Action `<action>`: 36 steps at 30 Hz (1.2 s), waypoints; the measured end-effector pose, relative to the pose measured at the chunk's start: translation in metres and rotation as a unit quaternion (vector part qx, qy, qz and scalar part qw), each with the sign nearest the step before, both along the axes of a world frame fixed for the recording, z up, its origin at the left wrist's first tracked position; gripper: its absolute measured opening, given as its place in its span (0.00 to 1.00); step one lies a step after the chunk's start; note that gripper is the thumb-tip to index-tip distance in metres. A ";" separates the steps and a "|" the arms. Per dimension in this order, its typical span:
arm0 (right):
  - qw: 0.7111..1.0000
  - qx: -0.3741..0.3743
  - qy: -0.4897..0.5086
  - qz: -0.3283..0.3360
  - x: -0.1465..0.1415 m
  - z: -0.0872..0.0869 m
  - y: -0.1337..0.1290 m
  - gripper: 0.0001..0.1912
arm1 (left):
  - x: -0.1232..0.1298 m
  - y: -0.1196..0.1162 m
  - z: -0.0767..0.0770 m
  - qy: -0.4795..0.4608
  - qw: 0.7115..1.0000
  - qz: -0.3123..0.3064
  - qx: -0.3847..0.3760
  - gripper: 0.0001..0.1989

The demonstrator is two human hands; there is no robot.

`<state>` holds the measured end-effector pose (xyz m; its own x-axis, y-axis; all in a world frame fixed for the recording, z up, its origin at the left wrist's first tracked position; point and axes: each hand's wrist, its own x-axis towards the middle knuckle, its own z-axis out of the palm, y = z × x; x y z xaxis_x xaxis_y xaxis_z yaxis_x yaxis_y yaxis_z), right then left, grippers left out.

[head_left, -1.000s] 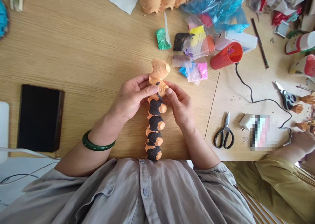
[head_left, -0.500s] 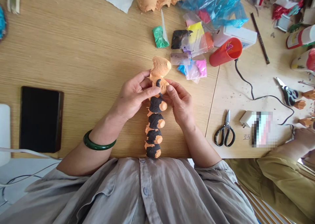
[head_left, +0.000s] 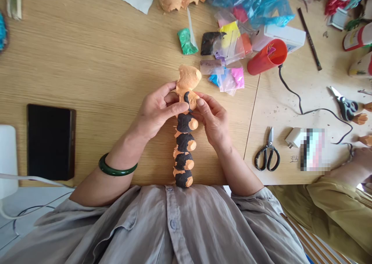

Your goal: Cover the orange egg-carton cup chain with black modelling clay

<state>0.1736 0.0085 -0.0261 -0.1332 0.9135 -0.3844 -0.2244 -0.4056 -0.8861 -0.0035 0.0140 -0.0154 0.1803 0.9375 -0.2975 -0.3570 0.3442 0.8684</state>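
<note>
An orange egg-carton strip (head_left: 188, 77) runs upright down the middle of the view, its near end close to my shirt. Black clay (head_left: 185, 143) covers parts of its lower humps, leaving orange tips bare. On the second hump from the top lies a thin curved piece of black clay (head_left: 186, 97). My left hand (head_left: 158, 107) grips the strip from the left, thumb on the front by the black piece, fingers partly behind. From the right, my right hand (head_left: 213, 117) pinches the edge of that same hump between thumb and fingers.
Beyond the strip lie bagged clay packets (head_left: 228, 43), a green packet (head_left: 187, 41), a red cup (head_left: 267, 57) and a blue plastic bag (head_left: 255, 4). Scissors (head_left: 267, 151) rest at right, near a charger (head_left: 295, 137). A black tablet (head_left: 50, 142) is at left. Another person's hand (head_left: 359, 163) shows far right.
My hands keep nearly the same hold on the strip. The view has shifted slightly, so the table items sit a little differently in the picture.
</note>
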 end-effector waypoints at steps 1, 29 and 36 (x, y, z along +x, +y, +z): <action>1.000 0.002 0.000 0.002 0.000 0.001 0.000 0.29 | -0.001 0.001 0.001 0.004 1.000 -0.010 -0.005 0.26; 0.984 0.097 -0.064 0.137 0.031 0.002 0.026 0.38 | 0.000 -0.001 -0.006 0.029 0.998 0.033 -0.044 0.32; 0.984 0.096 -0.079 0.131 0.033 -0.005 0.028 0.30 | 0.002 -0.003 -0.005 0.045 0.998 0.030 -0.042 0.35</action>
